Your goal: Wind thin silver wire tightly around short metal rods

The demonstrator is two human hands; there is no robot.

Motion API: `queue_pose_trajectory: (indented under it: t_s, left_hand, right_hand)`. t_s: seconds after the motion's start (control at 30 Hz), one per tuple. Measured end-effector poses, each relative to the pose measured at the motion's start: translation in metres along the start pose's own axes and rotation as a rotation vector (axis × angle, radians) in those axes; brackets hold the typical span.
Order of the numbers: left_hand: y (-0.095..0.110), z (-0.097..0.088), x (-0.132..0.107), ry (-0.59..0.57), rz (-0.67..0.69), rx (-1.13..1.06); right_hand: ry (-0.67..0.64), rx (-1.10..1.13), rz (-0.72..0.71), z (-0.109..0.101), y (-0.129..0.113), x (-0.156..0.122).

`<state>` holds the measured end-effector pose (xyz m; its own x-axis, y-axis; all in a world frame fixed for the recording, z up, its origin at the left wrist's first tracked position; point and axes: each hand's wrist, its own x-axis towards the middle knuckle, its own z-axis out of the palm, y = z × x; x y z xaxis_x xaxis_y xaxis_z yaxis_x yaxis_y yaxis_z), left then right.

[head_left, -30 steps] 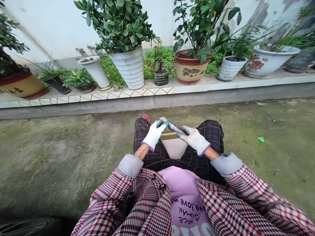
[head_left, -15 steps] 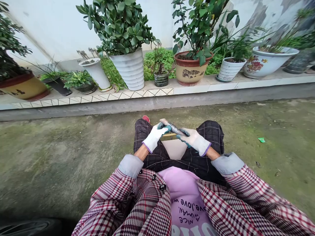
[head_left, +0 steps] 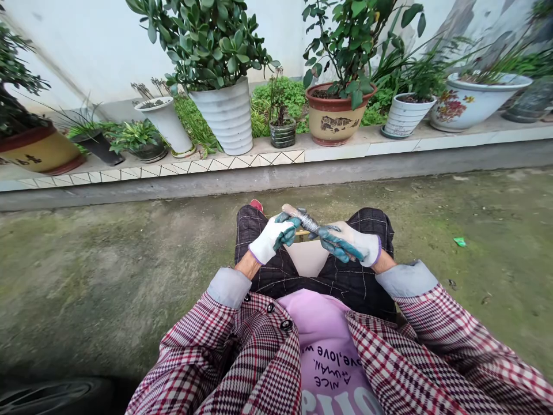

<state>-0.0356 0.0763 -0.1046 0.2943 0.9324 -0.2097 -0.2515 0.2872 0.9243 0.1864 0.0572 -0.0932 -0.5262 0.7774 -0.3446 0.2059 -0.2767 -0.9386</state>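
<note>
The thing in work is a short rod [head_left: 307, 222], and it lies aslant in front of the person, above the gap between the knees, carried in the air by two gloved hands. I judge that it is stiff, because it keeps a straight line between the hands, and probably of modest weight, since one could lift it without much effort. The middle part looks ribbed or wound, so it should give good friction there; the bare end is smoother and may slip a little more. It does not seem fragile. A good place to take hold is the ribbed middle, with a second support near the lower end.

The left hand [head_left: 275, 235] has its fingers bent around the rod near the upper end, with little opening between them. The right hand [head_left: 348, 243] touches the lower part; its fingers look half extended, and I cannot tell whether they close firmly on it.

About the look: the tip is pale brownish and blunt, the middle is silvery grey with fine cross lines, and towards the right hand it becomes darker. The lower end is hidden by the glove, so its shape is not clear.
</note>
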Motion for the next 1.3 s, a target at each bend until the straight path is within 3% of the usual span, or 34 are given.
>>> queue_pose_trajectory:
  t_s: [0.1, 0.17, 0.3, 0.37, 0.43, 0.53, 0.67, 0.73, 0.8, 0.9, 0.97, 1.03, 1.1, 1.23, 1.3]
  left_hand:
    - [-0.003, 0.002, 0.001, -0.026, 0.013, -0.069]
    - [-0.007, 0.004, 0.004, 0.035, 0.024, -0.089]
    - [-0.018, 0.011, 0.009, 0.175, 0.034, -0.045]
    - [-0.020, 0.014, 0.010, 0.199, 0.042, -0.022]
    - [-0.019, 0.015, 0.009, 0.172, 0.052, -0.028]
    - [-0.009, 0.010, 0.004, 0.065, 0.064, -0.042]
    - [0.004, 0.003, -0.006, -0.157, 0.052, 0.005]
    - [0.005, 0.003, -0.007, -0.196, 0.038, 0.047]
    - [0.001, 0.005, -0.004, -0.110, 0.037, 0.091]
    - [-0.009, 0.009, 0.004, 0.086, 0.038, 0.122]
    - [-0.014, 0.011, 0.007, 0.139, 0.044, 0.109]
    - [-0.014, 0.011, 0.007, 0.139, 0.056, 0.093]
    - [-0.010, 0.009, 0.003, 0.081, 0.062, 0.079]
    - [0.002, 0.006, -0.005, -0.090, 0.048, 0.094]
    - [0.003, 0.007, -0.006, -0.070, 0.046, 0.125]
  right_hand:
    - [-0.057, 0.001, 0.016, -0.002, 0.004, 0.003]
    - [0.076, -0.145, -0.042, -0.001, 0.008, 0.008]
    - [0.465, -0.739, -0.227, 0.005, 0.015, 0.017]
    - [0.564, -0.979, -0.267, 0.008, 0.014, 0.017]
    - [0.592, -1.056, -0.296, 0.011, 0.012, 0.015]
    - [0.510, -0.831, -0.327, 0.013, 0.007, 0.008]
    - [0.134, -0.213, -0.118, 0.011, 0.003, -0.002]
    - [0.025, -0.054, -0.050, 0.010, 0.003, -0.002]
    - [0.043, -0.087, -0.065, 0.010, 0.005, 0.001]
    - [0.318, -0.424, -0.188, 0.010, 0.010, 0.009]
    - [0.500, -0.669, -0.299, 0.011, 0.013, 0.012]
    - [0.561, -0.785, -0.379, 0.010, 0.014, 0.011]
    - [0.473, -0.721, -0.372, 0.009, 0.011, 0.007]
    - [0.106, -0.278, -0.140, 0.008, 0.003, -0.002]
    - [0.052, -0.181, -0.108, 0.009, 0.001, -0.003]
